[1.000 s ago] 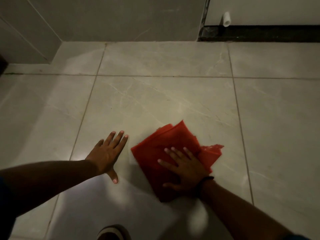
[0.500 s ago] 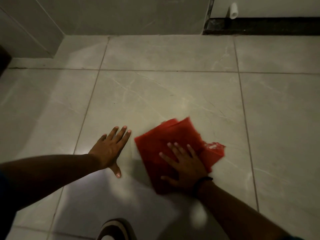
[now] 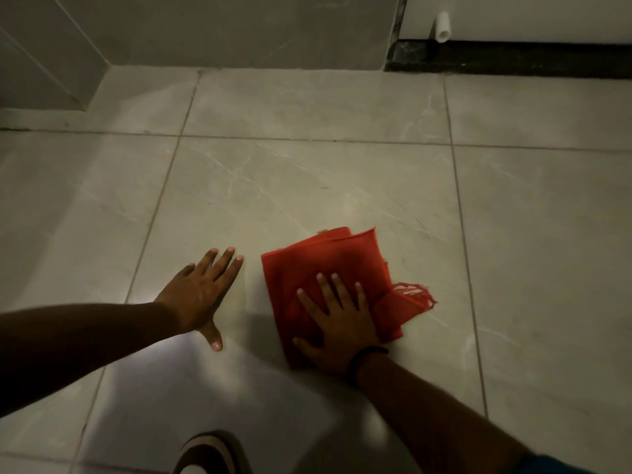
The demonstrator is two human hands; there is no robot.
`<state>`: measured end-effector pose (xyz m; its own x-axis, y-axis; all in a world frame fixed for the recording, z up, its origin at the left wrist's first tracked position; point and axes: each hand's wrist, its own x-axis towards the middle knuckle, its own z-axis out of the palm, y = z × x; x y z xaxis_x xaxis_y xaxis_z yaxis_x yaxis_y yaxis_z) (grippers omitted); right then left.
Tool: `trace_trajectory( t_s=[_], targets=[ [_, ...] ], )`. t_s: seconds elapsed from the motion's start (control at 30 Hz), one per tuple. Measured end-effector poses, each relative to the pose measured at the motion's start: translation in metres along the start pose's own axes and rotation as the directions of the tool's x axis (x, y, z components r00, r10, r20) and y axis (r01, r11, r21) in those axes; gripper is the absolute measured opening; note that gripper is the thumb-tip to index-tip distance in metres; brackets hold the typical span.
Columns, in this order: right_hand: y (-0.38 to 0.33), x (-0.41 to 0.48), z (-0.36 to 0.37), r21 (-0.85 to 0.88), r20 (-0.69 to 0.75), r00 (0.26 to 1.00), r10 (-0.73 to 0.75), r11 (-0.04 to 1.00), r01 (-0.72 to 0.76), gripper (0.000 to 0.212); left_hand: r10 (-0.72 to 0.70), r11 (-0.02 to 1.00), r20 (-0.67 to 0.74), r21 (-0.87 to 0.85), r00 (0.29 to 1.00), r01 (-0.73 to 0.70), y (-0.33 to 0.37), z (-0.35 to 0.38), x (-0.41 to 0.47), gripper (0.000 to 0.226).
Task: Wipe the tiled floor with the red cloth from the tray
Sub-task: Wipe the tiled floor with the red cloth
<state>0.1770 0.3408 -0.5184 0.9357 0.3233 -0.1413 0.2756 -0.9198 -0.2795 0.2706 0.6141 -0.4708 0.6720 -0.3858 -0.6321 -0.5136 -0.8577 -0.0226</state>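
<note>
The red cloth lies folded and rumpled on the pale tiled floor, with a frayed corner sticking out to the right. My right hand presses palm-down on the cloth's near half, fingers spread, a dark band on its wrist. To the left of the cloth, my left hand is planted flat on the bare tile, fingers apart and holding nothing. A small gap separates it from the cloth. No tray is in view.
My shoe shows at the bottom edge. Grey tiled walls close the far side and the left corner. At the far right runs a dark skirting strip with a short white pipe stub above it.
My right hand has slid the cloth a little away from me and toward my left hand, and the cloth has turned slightly. My left hand stays planted.
</note>
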Motion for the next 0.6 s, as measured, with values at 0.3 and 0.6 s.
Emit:
trace_trajectory(
  t_s=[0.3, 0.6],
  targets=[
    [0.080, -0.020, -0.051, -0.265, 0.022, 0.769, -0.639, 0.738, 0.621, 0.011, 0.408, 0.900, -0.405, 0.029, 0.818, -0.434, 0.074, -0.022, -0.018, 0.099],
    [0.076, -0.017, -0.075, -0.075, -0.180, 0.861, -0.477, 0.879, 0.471, 0.034, 0.348, 0.929, -0.483, 0.066, 0.803, -0.363, 0.134, -0.026, -0.005, 0.036]
  ],
)
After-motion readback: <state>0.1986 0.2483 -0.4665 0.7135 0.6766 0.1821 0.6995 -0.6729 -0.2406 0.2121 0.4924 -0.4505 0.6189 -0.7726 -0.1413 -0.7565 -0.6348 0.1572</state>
